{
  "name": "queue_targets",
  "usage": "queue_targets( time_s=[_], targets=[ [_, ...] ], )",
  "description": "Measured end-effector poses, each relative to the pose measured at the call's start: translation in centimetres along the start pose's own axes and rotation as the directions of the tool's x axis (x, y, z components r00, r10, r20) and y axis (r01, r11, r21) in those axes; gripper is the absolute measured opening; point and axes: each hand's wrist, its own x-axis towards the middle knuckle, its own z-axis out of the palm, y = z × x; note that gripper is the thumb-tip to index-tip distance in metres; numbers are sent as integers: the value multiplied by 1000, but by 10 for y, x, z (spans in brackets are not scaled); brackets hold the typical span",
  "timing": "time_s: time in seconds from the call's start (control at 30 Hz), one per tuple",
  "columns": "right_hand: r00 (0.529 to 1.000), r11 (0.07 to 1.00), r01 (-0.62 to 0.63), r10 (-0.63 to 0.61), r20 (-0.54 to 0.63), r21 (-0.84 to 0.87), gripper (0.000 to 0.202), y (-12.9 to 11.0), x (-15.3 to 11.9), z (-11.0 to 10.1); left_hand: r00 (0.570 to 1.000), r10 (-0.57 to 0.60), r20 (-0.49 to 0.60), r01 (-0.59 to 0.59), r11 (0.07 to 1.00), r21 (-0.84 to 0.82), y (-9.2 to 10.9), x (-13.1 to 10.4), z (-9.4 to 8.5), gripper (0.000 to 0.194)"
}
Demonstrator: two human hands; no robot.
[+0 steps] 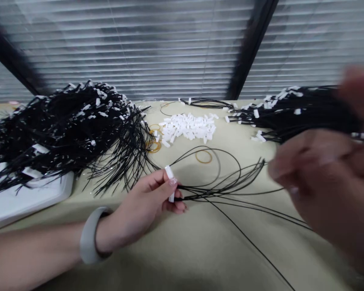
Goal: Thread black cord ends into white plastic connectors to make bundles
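Between thumb and fingers, my left hand [159, 192] pinches a white plastic connector [170, 173] held upright above the table. Thin black wires [212, 193] run out of it to the right, some looping back and some trailing toward the lower right. My right hand [321, 173] is raised at the right, large and smeared by motion. Its fingertips are close to the wires' right-hand ends, and whether they grip any cannot be made out. A grey band sits on my left wrist.
A big heap of black wires [87, 129] with white connectors lies at left, partly over a white tray [57, 194]. Loose white connectors [188, 127] are piled mid-table near yellow rubber bands [204, 156]. More bundled wires [309, 109] lie at right. Window blinds [176, 48] stand behind.
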Motion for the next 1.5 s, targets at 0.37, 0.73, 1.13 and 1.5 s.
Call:
queue_targets(
  time_s=[0.37,0.73,1.13,1.5],
  targets=[
    [956,1000,14,-11,292,-9,11,9,-6,32,978,-3,211,-47,971,234,1,-6,-3,18],
    [955,997,70,-73,288,22,14,6,-5,40,968,-20,249,-62,947,315,4,-8,-1,18],
    [938,989,150,-142,315,-3,19,6,-9,44,961,-68,268,-44,919,391,2,-7,-1,20],
    [940,987,156,-159,302,34,18,4,-9,50,963,-58,262,-37,937,346,1,-8,-3,20]
  ],
)
